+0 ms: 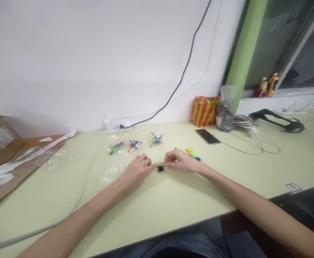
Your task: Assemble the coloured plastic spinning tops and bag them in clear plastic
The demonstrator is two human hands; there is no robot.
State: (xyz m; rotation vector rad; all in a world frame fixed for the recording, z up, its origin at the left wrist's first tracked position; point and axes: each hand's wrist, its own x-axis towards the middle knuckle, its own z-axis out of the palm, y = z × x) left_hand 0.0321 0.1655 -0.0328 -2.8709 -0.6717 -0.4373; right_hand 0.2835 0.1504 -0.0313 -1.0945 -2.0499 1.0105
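A small black piece with a round hub and thin arms (160,168) is between my two hands, low over the table or on it. Something clear and round seems to sit beneath its hub, too small to make out. On its left side, the fingertips of my left hand (137,170) close at the end of one thin arm. My right hand (180,161) pinches the opposite arm, its fingers curled together. Beside the right wrist lie small yellow, green and blue plastic pieces (194,154), partly hidden by that hand.
Clear bags of coloured plastic parts (134,144) lie beyond my hands. An opened clear bag (112,175) is near my left forearm. A phone (207,136), a striped bag (204,111) and a black headset-like device (277,121) stand to the right. A grey cable (77,204) crosses the left side.
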